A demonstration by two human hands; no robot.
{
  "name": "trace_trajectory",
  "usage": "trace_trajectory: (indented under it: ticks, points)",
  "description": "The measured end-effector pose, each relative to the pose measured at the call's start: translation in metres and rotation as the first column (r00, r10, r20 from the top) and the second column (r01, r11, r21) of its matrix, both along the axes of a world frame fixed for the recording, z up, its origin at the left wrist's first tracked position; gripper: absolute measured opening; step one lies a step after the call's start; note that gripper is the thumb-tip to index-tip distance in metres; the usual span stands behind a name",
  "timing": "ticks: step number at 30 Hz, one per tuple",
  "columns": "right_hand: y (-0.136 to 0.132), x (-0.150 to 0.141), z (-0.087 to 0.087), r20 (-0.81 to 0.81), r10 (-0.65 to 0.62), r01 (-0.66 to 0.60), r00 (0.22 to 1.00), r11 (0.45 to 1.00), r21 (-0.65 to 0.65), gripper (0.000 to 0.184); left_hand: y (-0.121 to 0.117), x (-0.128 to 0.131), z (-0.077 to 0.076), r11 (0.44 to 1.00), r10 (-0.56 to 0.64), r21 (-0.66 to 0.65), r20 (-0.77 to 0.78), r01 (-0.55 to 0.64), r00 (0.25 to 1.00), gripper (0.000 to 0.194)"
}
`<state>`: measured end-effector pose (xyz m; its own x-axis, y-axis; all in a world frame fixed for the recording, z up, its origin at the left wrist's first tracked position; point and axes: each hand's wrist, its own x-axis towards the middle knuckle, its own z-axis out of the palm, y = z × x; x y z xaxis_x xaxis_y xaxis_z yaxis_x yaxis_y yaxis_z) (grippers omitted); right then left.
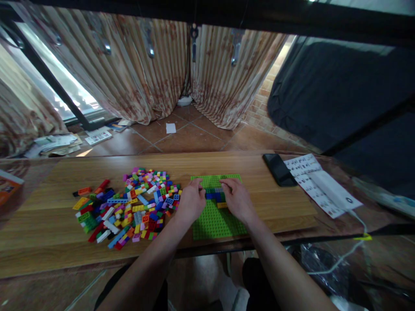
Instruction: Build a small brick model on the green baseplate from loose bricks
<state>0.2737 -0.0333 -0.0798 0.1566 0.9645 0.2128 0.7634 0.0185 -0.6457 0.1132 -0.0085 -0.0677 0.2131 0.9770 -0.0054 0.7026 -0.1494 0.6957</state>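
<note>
A bright green studded baseplate (214, 224) lies on the wooden table before me. On its upper half sits a small build of toy bricks, with blue bricks (213, 196), some dark green and grey ones behind, and a yellow brick (222, 205) in front. My left hand (192, 199) is at the build's left end, fingers curled in and thumb close to the blue bricks. From the right, my right hand (239, 199) reaches over the build, fingers bent and pressed together at its edge. Anything small between either hand's fingertips is hidden.
A wide heap of loose coloured bricks (132, 207) spreads to the left of the baseplate. At right lie a black phone (279, 169) and a printed sheet (304, 166) with a white device and cable on it. The table's front edge (145, 255) runs close to my lap.
</note>
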Motion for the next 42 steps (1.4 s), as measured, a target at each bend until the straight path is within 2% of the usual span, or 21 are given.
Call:
trace_trajectory:
  ticks: [5, 11, 18, 25, 33, 38, 42]
  points:
    - [-0.003, 0.002, 0.000, 0.013, 0.029, -0.029, 0.999, 1.000, 0.001, 0.027, -0.002, -0.001, 0.000, 1.000, -0.009, 0.006, -0.003, 0.009, 1.000, 0.035]
    - [-0.005, 0.007, 0.000, -0.027, 0.015, -0.015, 1.000, 1.000, 0.000, 0.026, -0.004, 0.002, 0.001, 1.000, 0.005, -0.010, -0.066, -0.006, 0.998, 0.047]
    - [-0.008, 0.009, 0.003, -0.007, -0.006, 0.006, 1.000, 1.000, -0.020, 0.026, 0.004, 0.006, 0.003, 0.994, 0.057, -0.082, -0.129, -0.068, 0.990, 0.051]
    - [-0.013, 0.012, 0.004, 0.003, 0.001, -0.001, 1.000, 0.999, -0.035, 0.026, 0.010, 0.006, 0.004, 0.992, 0.048, -0.107, -0.148, -0.064, 0.988, 0.055]
    - [-0.018, 0.014, 0.005, 0.017, 0.025, -0.024, 1.000, 1.000, -0.019, 0.028, 0.007, 0.009, 0.005, 0.994, 0.053, -0.086, -0.196, -0.071, 0.979, 0.048]
    - [-0.032, 0.007, 0.002, 0.135, 0.105, -0.108, 0.985, 0.994, 0.017, 0.033, 0.007, 0.007, 0.004, 0.995, 0.023, -0.092, -0.202, -0.043, 0.979, 0.048]
    - [-0.042, -0.006, 0.002, 0.288, 0.171, -0.170, 0.942, 0.985, -0.029, 0.039, 0.005, 0.007, 0.004, 0.997, 0.001, -0.073, -0.213, -0.017, 0.977, 0.047]
